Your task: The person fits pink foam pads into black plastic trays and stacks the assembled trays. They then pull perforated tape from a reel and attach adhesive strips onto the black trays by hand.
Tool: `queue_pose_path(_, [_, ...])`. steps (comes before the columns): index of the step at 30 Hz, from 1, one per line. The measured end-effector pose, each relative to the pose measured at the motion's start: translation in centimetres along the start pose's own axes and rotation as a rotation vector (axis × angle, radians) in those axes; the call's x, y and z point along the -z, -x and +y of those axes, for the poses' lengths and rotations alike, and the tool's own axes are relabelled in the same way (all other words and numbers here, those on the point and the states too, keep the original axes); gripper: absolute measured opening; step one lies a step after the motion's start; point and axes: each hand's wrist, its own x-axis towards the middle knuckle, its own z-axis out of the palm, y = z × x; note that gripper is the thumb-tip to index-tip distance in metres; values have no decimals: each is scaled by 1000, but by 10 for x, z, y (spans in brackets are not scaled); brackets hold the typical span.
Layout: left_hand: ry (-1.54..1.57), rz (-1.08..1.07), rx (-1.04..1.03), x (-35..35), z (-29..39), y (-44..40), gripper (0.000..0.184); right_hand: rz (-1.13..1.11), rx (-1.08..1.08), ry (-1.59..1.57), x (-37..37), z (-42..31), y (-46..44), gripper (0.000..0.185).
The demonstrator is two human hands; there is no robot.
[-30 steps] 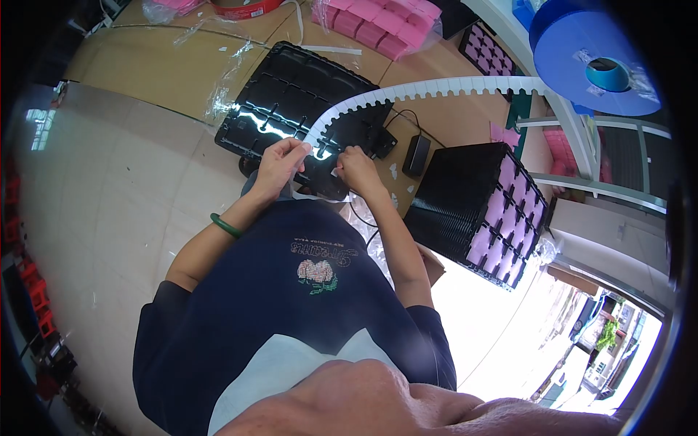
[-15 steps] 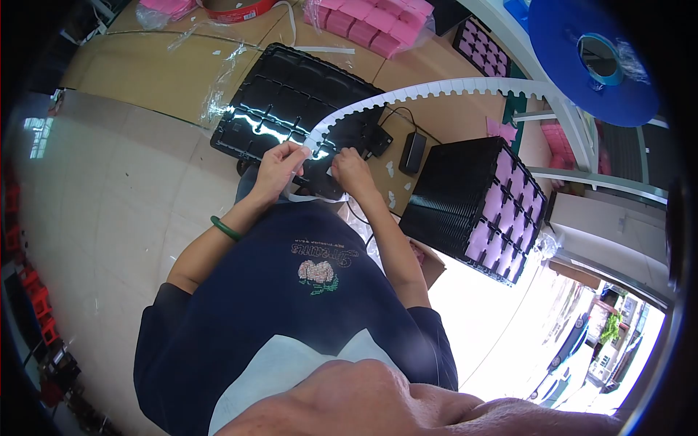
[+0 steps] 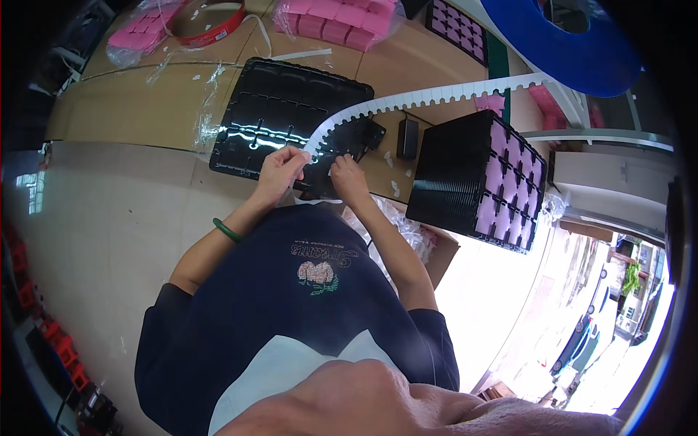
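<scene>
A long white notched strip point(image 3: 407, 96) runs from the blue reel point(image 3: 560, 51) at the upper right down to my left hand point(image 3: 280, 173), whose fingers pinch its end. Close on the right is my right hand point(image 3: 349, 177), its fingers curled together over the near edge of a black plastic tray point(image 3: 291, 94); what it holds, if anything, is too small to make out. The shiny tray lies on the brown table, beyond both hands. Some white strip also shows below the hands, by my shirt.
A tall stack of black trays point(image 3: 454, 167) with pink pieces stands at the right. Behind are pink foam blocks point(image 3: 338, 20), a red tape roll point(image 3: 211, 29) and a smaller pink-filled tray point(image 3: 456, 33). A black adapter point(image 3: 408, 139) lies near the stack; an open cardboard box point(image 3: 442, 258) is below.
The view has turned, so the table things sit further left and the stack higher. The strip looks straighter toward the reel. My left hand still pinches the strip.
</scene>
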Motion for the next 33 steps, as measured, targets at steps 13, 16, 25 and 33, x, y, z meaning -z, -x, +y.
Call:
queue_pose_path(13, [20,-134,20,27,1,12,13,-11,-203,1,2,-11,-4,10])
queue_pose_path(16, [5,-142,25,27,-4,14,13,-56,-126,74,0,-14,-1,12])
queue_pose_path(25, [36,-110,-25,19,4,13,16,-21,-288,-277,20,-12,13,12])
queue_pose_path(33, [50,-92,61,-35,6,-11,19,255,-779,-529,121,-9,96,20])
